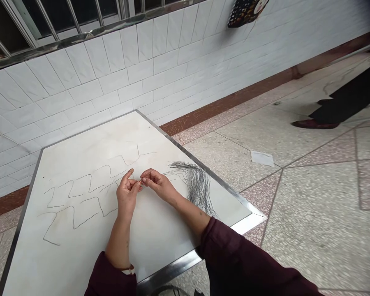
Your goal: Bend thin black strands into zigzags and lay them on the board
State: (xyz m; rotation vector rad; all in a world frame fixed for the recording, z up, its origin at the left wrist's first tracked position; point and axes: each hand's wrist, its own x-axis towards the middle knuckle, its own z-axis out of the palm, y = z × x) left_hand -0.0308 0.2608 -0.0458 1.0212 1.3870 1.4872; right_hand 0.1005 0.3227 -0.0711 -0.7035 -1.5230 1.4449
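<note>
I see the left hand point(127, 192) and right hand point(158, 184) pinching mid-frame, apparently on thin wire; bent wires point(89, 183), seemingly done, lie centre-left on the desk point(80, 263); the centre-right bundle point(197, 185) looks unshaped.

My left hand point(127, 194): fingers bent, one raised. My right hand point(157, 185): fingers bent, fingertips meeting left hand's.

Dark grey wires point(199, 187), white tabletop point(163, 226), maroon sleeves point(240, 255), speckled floor point(323, 230), white tiled wall point(169, 70)
</note>
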